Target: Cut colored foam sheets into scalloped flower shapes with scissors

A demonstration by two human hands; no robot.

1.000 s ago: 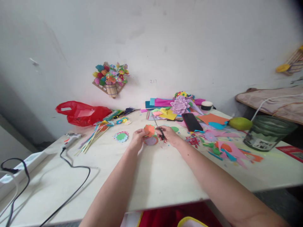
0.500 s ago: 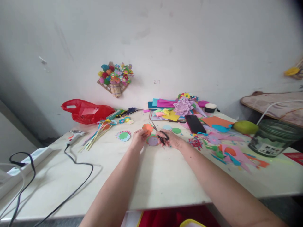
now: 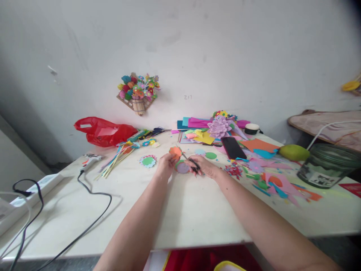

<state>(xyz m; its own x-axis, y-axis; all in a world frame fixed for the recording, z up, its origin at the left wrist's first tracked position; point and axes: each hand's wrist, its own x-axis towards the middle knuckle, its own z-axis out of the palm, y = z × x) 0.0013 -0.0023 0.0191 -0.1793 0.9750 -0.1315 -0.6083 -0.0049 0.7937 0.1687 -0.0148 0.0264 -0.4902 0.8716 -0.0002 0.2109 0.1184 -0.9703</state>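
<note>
My left hand (image 3: 167,164) pinches an orange foam flower (image 3: 175,152) with a scalloped edge, holding it above the table. My right hand (image 3: 203,166) is wrapped round black-handled scissors (image 3: 194,165), whose blades point up and left to the flower's right edge. Just below the blades lies a round purple piece (image 3: 182,167) with a green rim, partly hidden by my hands. Left of my left hand rests a layered scalloped disc (image 3: 148,161) with a green centre. A green foam circle (image 3: 211,155) lies beyond my right hand.
A glue gun (image 3: 91,162) with its cord and a red plastic bag (image 3: 105,131) are at the left. On the right are a phone (image 3: 233,148), foam scraps (image 3: 282,182) and a glass jar (image 3: 321,165). Foam sheets (image 3: 197,122) lie along the wall.
The scissors have shifted slightly against the orange flower's edge, and their handles look closer together. Both hands stay almost in place; the view has moved a little.
</note>
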